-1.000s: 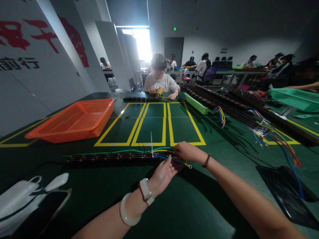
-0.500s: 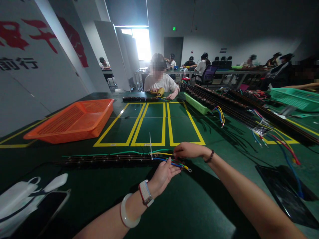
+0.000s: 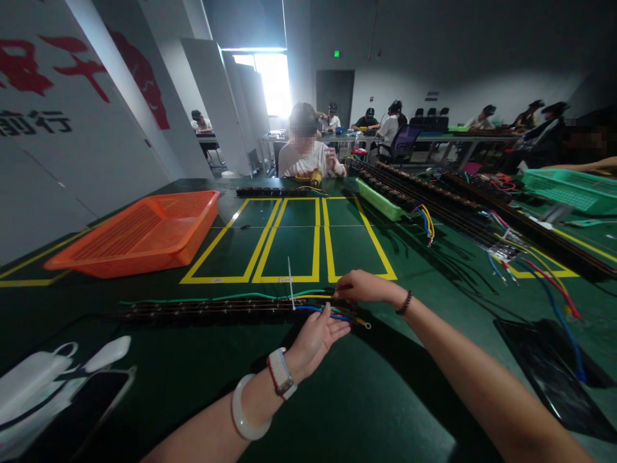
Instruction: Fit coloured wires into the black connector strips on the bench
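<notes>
On the green counter (image 3: 385, 411), going left to right: one white mask and one dark phone (image 3: 81, 399) at eight o'clock, one orange basket (image 3: 139, 233) at ten o'clock, then one long dark strip (image 3: 202, 310) lying crosswise with one green wire (image 3: 216, 297) along its far side and one white cable tie (image 3: 290, 283) standing up at its right end. The left hand (image 3: 315, 339), at six o'clock, is open with fingertips on the loose blue, yellow and red wires (image 3: 337, 315) at that end, while the right hand (image 3: 361, 287), just past them at one o'clock, pinches the wires. Farther right lie one green tray (image 3: 380, 200) and more strips with wire bundles, and one person in white sits across at twelve o'clock.
</notes>
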### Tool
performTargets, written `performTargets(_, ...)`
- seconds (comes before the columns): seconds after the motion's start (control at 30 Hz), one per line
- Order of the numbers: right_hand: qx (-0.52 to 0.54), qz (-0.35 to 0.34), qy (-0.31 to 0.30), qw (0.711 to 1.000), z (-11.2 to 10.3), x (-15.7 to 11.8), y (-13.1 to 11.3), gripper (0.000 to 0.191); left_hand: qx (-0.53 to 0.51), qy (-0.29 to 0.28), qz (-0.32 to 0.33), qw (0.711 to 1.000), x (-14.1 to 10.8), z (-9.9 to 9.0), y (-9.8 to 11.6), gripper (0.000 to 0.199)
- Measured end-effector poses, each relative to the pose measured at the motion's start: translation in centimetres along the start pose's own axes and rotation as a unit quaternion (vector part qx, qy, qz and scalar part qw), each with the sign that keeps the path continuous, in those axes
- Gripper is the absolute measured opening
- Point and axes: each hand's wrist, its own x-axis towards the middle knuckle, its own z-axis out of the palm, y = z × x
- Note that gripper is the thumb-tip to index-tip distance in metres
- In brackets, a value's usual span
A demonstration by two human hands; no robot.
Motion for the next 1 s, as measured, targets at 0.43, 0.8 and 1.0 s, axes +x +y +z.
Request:
performTargets(0.43, -0.162, 0.056, 0.035, 0.985, -1.3, -3.1, -3.6, 0.024, -0.031, -0.044, 0.041, 0.998, 0.6, -0.6, -0.7, 0.02)
performTargets(0.8, -0.249, 0.125, -0.033, 0.96, 0.2, -3.2, -5.1, 0.014, -0.039, -0.053, 0.032, 0.997, 0.7, -0.7, -0.7, 0.02)
performTargets(1.0, -0.287, 0.136, 0.062, 0.946, 0.0, -3.1, -4.6, 0.017, -0.027, -0.036, 0.063, 0.997, 0.7, -0.7, -1.0, 0.018)
